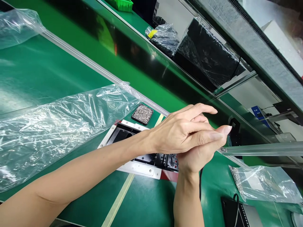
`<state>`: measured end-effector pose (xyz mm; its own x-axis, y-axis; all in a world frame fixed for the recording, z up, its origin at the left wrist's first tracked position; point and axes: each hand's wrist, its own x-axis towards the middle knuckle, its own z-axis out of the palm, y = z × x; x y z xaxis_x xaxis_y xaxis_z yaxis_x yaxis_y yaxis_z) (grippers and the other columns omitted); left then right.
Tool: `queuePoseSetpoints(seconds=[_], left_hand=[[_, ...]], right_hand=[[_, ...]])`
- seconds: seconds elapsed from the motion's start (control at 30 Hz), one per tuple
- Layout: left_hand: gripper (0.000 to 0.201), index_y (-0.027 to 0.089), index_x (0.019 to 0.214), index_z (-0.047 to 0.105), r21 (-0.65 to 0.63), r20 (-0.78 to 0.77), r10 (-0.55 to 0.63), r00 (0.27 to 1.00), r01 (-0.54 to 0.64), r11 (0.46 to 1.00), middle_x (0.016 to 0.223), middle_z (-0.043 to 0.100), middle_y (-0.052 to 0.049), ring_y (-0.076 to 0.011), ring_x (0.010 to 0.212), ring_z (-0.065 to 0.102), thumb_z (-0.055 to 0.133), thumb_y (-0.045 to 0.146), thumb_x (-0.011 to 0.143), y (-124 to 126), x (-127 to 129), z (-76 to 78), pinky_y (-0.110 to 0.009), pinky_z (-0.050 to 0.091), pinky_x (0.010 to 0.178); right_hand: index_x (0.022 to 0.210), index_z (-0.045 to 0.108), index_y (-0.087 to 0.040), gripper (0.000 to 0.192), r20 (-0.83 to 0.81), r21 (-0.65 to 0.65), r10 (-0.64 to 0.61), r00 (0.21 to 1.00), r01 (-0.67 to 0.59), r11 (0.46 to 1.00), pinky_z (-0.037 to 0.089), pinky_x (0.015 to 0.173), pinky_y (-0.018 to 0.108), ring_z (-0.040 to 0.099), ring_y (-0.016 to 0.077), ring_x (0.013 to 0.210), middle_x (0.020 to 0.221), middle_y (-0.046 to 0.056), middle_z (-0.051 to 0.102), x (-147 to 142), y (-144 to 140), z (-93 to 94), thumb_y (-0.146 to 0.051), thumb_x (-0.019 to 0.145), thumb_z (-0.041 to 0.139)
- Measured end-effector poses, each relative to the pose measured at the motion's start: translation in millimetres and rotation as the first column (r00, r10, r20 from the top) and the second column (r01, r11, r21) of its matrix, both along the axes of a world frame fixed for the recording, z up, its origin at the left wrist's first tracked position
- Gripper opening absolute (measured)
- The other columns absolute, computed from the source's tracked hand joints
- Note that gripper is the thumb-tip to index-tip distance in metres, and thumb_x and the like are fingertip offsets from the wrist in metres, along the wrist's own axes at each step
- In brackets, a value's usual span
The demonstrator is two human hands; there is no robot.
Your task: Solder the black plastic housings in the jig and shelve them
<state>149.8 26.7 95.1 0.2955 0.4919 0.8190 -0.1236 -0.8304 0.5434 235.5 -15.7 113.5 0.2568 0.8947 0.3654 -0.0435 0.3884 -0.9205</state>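
Note:
My left hand point(174, 132) lies across my right hand point(199, 156), with its fingers stretched out and apart. Cupped underneath, the right hand has its thumb extended, while most of its fingers and its palm are hidden. No object shows between the two hands. Below them, partly covered by my left forearm, lies a white-edged frame point(139, 168) with black parts and small fittings inside. A small black tray point(142, 114) full of tiny metal pieces sits just beyond the frame.
Clear plastic sheeting point(59, 129) spreads over the green bench at left. A metal rail point(94, 66) runs diagonally behind the frame. At right are a plastic bag point(267, 184) and a black-and-grey device point(241, 212) with a cable. Black wrapped items point(205, 53) stand at the back.

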Motion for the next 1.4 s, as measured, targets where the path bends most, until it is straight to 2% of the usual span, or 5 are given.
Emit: queuePoseSetpoints(seconds=[0.3, 0.5, 0.73, 0.97, 1.4], left_hand=[[0.029, 0.024, 0.099, 0.078, 0.036, -0.034, 0.142, 0.989, -0.141, 0.989, 0.159, 0.043, -0.009, -0.0338, 0.139, 0.049, 0.054, 0.04, 0.102, -3.1, -5.6, 10.3, -0.055, 0.048, 0.112], [0.033, 0.02, 0.095, 0.078, 0.046, 0.026, 0.0, 1.0, -0.001, 0.999, 0.123, 0.07, -0.012, -0.0275, 0.144, 0.046, 0.05, 0.034, 0.105, -1.1, -2.9, 10.0, -0.046, 0.05, 0.114], [0.035, 0.014, 0.09, 0.078, -0.039, 0.055, -0.108, 0.993, 0.11, 0.993, 0.136, 0.064, -0.017, -0.0274, 0.127, 0.06, 0.051, 0.033, 0.104, -2.5, -7.2, 14.0, -0.043, 0.056, 0.105], [0.044, 0.012, 0.085, 0.072, -0.162, 0.041, -0.217, 0.975, 0.22, 0.962, 0.094, 0.072, -0.011, -0.0183, 0.093, 0.065, 0.042, 0.037, 0.107, -7.1, -3.2, 16.1, -0.031, 0.056, 0.083], [0.03, 0.019, 0.1, 0.08, -0.232, 0.104, -0.168, 0.98, 0.189, 0.954, 0.088, 0.07, -0.005, -0.0142, 0.081, 0.058, 0.062, 0.042, 0.099, -10.0, 3.8, 6.6, -0.025, 0.049, 0.07]], right_hand=[[0.057, 0.043, -0.022, 0.06, -0.01, 0.015, -0.042, 0.999, 0.042, 0.999, 0.049, 0.061, 0.033, 0.045, 0.0133, 0.061, 0.066, 0.001, 0.045, -2.2, -0.2, -1.8, -0.059, 0.1, 0.025], [0.054, 0.034, -0.022, 0.061, 0.016, -0.008, -0.043, 0.999, 0.043, 0.999, 0.047, 0.056, 0.033, 0.041, 0.0128, 0.054, 0.055, 0.0, 0.034, -2.9, -2.2, -2.1, -0.059, 0.101, 0.023], [0.064, 0.037, -0.022, 0.054, 0.018, 0.004, -0.071, 0.997, 0.071, 0.997, 0.047, 0.053, 0.03, 0.047, 0.0118, 0.055, 0.059, -0.001, 0.041, 0.5, -2.3, -6.5, -0.058, 0.102, 0.024], [0.073, 0.024, -0.023, 0.046, 0.076, 0.09, -0.304, 0.95, 0.298, 0.95, 0.035, 0.046, 0.027, 0.028, 0.0102, 0.054, 0.067, -0.003, 0.022, -1.8, -3.2, -6.5, -0.057, 0.102, 0.033], [0.07, 0.013, -0.021, 0.054, 0.059, 0.119, -0.199, 0.978, 0.191, 0.974, 0.024, 0.05, 0.027, 0.016, 0.0093, 0.059, 0.069, -0.003, 0.013, -0.2, 3.5, -14.9, -0.062, 0.101, 0.028]])
